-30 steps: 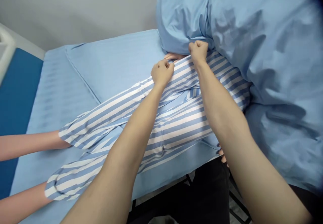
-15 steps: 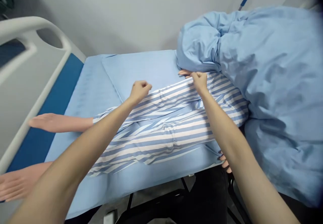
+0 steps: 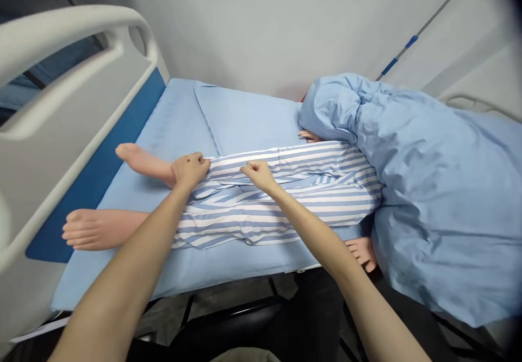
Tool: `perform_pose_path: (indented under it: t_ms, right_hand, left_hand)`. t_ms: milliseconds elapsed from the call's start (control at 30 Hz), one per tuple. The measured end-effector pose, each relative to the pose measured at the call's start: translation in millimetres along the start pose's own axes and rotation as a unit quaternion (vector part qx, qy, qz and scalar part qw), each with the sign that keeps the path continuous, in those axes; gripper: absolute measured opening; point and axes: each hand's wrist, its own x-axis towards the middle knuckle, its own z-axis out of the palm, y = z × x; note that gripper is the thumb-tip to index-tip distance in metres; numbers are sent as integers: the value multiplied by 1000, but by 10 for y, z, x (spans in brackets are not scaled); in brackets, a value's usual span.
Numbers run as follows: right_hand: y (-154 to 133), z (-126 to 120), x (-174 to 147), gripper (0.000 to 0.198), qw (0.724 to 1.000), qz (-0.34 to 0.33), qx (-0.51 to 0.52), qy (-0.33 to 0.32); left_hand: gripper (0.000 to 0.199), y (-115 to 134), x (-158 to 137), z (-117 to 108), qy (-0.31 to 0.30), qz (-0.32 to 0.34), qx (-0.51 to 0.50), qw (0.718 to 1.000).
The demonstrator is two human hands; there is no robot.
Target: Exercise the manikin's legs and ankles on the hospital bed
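A lying figure that looks like a manikin wears blue-and-white striped trousers point(image 3: 277, 207). My left hand point(image 3: 190, 169) is closed at the trouser cuff by the ankle of the far leg, fingers and thumb on the hem. Over the far trouser leg, around knee height, my right hand point(image 3: 260, 175) is curled into a fist; whether cloth is inside it is hidden. Both bare feet show, the far foot point(image 3: 141, 160) on its side and the near foot point(image 3: 95, 229) with toes toward the footboard. A blue quilt point(image 3: 440, 188) covers the upper body.
A pale blue sheet point(image 3: 248, 114) covers the bed. The white and blue footboard point(image 3: 101, 133) rises at the left. One manikin hand point(image 3: 361, 252) lies at the near edge, another point(image 3: 310, 136) by the quilt. A grey wall point(image 3: 261, 30) runs behind, with a thin pole point(image 3: 428, 22).
Both my hands have moved along the far trouser leg toward the foot, the left from about the knee to the cuff, the right from the hip down the leg. The view has shifted too.
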Motion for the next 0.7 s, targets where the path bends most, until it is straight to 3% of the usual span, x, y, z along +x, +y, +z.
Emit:
perform_pose_path:
  t_ms: [100, 200, 300, 433, 533, 633, 700]
  right_hand:
    - [-204, 499, 271, 38, 999, -23, -7, -24]
    - [-218, 859, 577, 37, 1000, -18, -13, 3]
    - [-70, 1049, 787, 37, 999, 10, 0, 52]
    - [111, 1124, 860, 40, 996, 23, -17, 87]
    - [115, 1103, 880, 44, 994, 40, 7, 102]
    - [100, 1021, 918, 47, 985, 76, 88, 130]
    - [122, 961, 931, 51, 977, 83, 138, 141]
  left_hand:
    - [20, 31, -49, 59, -7, -11, 6, 1000]
    - [23, 37, -9, 26, -45, 11, 3, 999]
    - [22, -6, 94, -39, -79, 4, -22, 997]
    - [13, -34, 223, -48, -86, -30, -109, 990]
    - [26, 118, 267, 31, 6, -40, -267, 963]
    - [36, 463, 287, 158, 115, -33, -413, 903]
    - [37, 692, 305, 267, 138, -24, -477, 868]
